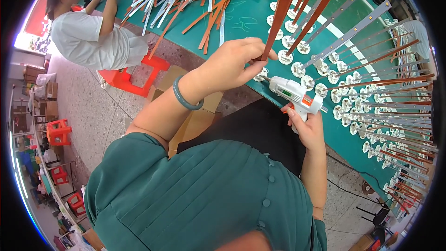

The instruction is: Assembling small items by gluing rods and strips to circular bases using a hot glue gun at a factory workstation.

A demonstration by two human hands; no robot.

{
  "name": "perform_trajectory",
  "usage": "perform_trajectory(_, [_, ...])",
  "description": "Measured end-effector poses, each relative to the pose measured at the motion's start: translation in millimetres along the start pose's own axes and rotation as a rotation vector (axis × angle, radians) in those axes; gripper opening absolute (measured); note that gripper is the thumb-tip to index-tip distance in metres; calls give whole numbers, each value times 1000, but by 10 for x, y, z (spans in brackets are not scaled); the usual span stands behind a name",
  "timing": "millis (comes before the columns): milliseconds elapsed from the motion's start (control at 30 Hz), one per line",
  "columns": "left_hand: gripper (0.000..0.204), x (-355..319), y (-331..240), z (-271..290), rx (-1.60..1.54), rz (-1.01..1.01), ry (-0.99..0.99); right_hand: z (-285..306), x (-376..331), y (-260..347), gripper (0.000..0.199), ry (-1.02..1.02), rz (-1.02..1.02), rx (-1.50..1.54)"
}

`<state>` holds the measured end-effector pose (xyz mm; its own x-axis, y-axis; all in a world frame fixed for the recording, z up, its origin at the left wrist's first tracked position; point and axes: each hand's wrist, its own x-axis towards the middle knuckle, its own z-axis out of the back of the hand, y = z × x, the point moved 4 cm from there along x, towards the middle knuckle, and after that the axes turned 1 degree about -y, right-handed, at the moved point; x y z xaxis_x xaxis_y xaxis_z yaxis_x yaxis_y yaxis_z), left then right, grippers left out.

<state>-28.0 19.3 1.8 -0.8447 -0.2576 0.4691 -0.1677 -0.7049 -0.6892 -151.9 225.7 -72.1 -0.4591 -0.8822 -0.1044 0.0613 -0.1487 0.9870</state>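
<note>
Rust-brown strip (281,14) standing upright here, its low end pinched in the left hand (253,60), that grip closing thumb against fingers just above a white round base (261,75) at the edge of the green bench (346,142); held low, likely for steadier aim. And the right hand (306,128) wraps its grip round the white glue gun (289,89), nozzle toward that base, perhaps to reach the joint. Beyond, mounted strips (350,31) stand in rows, presumably spaced for 2 working hands; loose strips (195,23) lie heaped apart.
</note>
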Motion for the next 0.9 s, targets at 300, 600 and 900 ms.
perform_trajectory(300, [17,52,-3,-21,62,16,68,-14,52,33,21,-46,-27,-37])
perform_trajectory(600, [13,31,4,-23,38,2,53,-22,100,36,19,-46,-57,-37])
perform_trajectory(900, [15,11,-42,-23,24,-9,45,16,109,63,19,-37,-133,-13])
